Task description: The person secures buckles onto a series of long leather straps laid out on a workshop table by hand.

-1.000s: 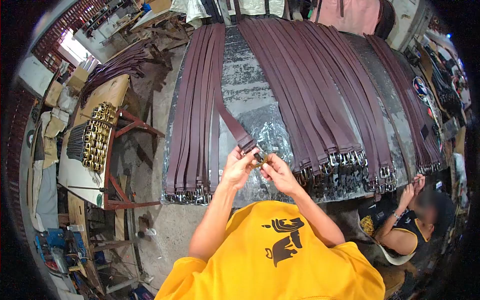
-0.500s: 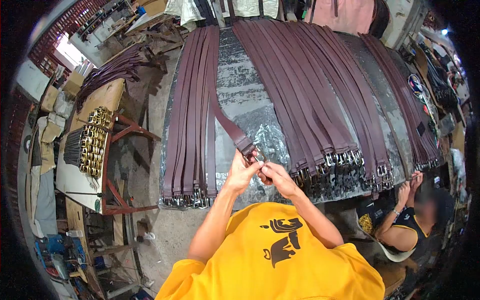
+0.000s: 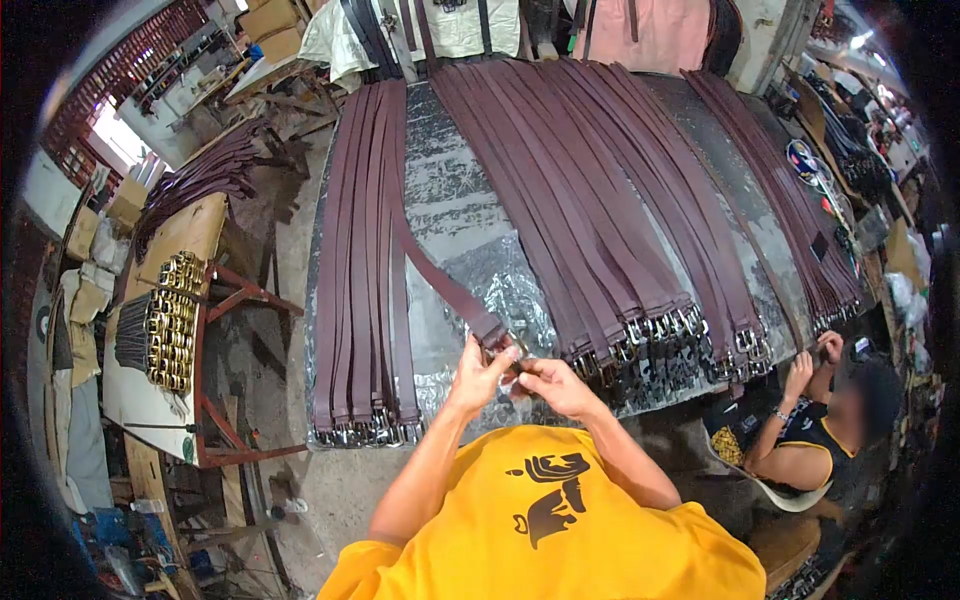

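Head view: left fingers (image 3: 502, 363) and right fingers (image 3: 541, 372) pinch a belt (image 3: 445, 288) at its buckle (image 3: 517, 346), shirt print (image 3: 553, 517) illegible.

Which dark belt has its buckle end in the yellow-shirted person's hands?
The belt slanting alone between the left row and wide middle row: left hand and right hand meet at its end, while those rows' buckles line the near side of the table.

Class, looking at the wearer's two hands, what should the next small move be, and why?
Probably steady the belt with the left hand while the right hand adjusts the buckle: the left hand grips the belt near its buckle end, and the right fingertips are close beside it.
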The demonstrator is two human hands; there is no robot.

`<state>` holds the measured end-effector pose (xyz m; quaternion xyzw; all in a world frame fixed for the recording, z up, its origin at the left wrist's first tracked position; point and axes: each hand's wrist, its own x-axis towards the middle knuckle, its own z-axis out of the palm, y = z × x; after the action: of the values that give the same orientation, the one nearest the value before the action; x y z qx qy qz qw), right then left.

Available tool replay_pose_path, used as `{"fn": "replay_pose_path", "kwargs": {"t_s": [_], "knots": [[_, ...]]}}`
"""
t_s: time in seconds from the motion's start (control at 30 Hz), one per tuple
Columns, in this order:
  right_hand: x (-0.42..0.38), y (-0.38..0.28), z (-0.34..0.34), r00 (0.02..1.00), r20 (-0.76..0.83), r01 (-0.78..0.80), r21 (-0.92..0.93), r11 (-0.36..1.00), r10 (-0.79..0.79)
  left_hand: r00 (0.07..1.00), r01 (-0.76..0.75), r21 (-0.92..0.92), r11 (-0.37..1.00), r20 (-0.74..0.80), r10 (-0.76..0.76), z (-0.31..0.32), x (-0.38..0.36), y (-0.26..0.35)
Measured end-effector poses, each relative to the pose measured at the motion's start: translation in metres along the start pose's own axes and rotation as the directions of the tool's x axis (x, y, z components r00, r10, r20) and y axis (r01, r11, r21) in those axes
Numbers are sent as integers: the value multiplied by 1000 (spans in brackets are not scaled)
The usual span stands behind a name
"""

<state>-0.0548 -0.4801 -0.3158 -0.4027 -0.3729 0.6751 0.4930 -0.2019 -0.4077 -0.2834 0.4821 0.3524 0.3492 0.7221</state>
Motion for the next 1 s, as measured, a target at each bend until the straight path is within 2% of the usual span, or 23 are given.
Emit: {"fn": "replay_pose_path", "kwargs": {"t_s": [0.1,0.13,0.17,0.23,0.27,0.37,0.43,0.47,0.57,0.63,0.67,0.7,0.73,0.77,0.8,0.83,0.9,1.0], "knots": [[8,-16,-2,991,-65,117,-46,992,-120,999,38,74,996,32,-41,2,-4,-15],[9,-24,-2,993,-99,57,-19,998,-59,995,-96,144,985,23,93,1,1,-28],[8,-29,-2,992,-117,36,-53,998,-42,1000,-10,-4,1000,4,10,-6,9,-36],[4,-43,-2,988,-155,-1,-117,993,-17,987,154,-291,944,7,-159,-16,27,-36],[-5,-54,1,986,-162,-51,-40,998,44,945,212,-433,876,-140,-297,-30,45,-46],[-37,-68,-2,996,-79,29,-5,1000,-30,957,223,-604,765,-14,-289,-31,75,3],[-60,-68,-9,993,-54,103,-118,988,-110,988,157,-524,837,82,-133,-40,107,25],[-74,-73,-9,988,-36,147,-62,987,-150,991,105,-469,877,128,-50,-39,121,44],[-116,-98,-13,991,55,124,19,992,-125,986,125,-344,931,149,-78,-21,158,103],[-145,-114,-11,984,14,175,34,984,-176,977,149,-270,951,189,-99,-14,186,123],[-160,-114,-16,974,13,224,11,974,-225,981,131,-302,944,178,-79,-9,200,135],[-173,-109,-23,919,33,393,37,919,-394,984,113,-333,936,166,-60,-2,211,152],[-179,-134,-11,904,94,387,233,892,-417,987,96,-368,925,153,-42,7,221,169],[-181,-154,-19,860,247,472,-55,880,-446,992,-3,-306,952,118,41,15,231,191],[-185,-160,-16,812,264,529,45,847,-521,984,-51,-326,944,145,103,21,240,216],[-193,-148,-27,761,310,587,45,808,-570,967,-125,-316,941,172,186,25,254,241],[-206,-136,-28,750,281,588,131,798,-598,941,-332,-83,940,39,336,63,230,306],[-212,-132,-29,665,325,675,124,728,-672,791,-555,-230,800,151,592,93,225,375]]}}
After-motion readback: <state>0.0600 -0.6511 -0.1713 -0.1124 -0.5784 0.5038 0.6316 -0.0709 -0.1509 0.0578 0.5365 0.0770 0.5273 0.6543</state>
